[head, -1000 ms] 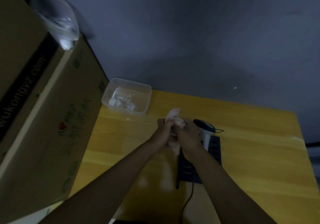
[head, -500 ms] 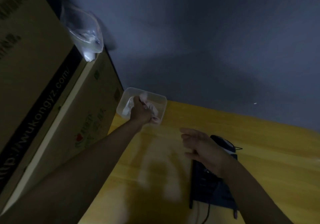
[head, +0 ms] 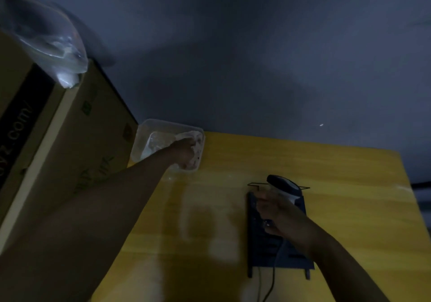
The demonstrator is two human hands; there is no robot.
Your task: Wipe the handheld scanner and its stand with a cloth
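The handheld scanner (head: 282, 183), dark-headed with a pale neck, rests on its dark slatted stand (head: 265, 245) on the yellow table. My right hand (head: 282, 217) lies over the scanner's handle with the fingers curled around it; the view is blurred there. At the table's far left corner, my left hand (head: 184, 153) reaches into a clear plastic tub (head: 149, 126). It is closed on the pale cloth (head: 197, 139), which sits inside the tub.
A large cardboard box (head: 70, 143) stands along the left edge, with a clear plastic bag (head: 58, 52) on top. The scanner's cable (head: 270, 283) runs off the near table edge. A grey wall is right behind the table (head: 338, 208).
Both hands left the scanner, where they held the cloth together. My left hand carried the cloth into the tub. My right hand opened, then closed on the scanner's handle.
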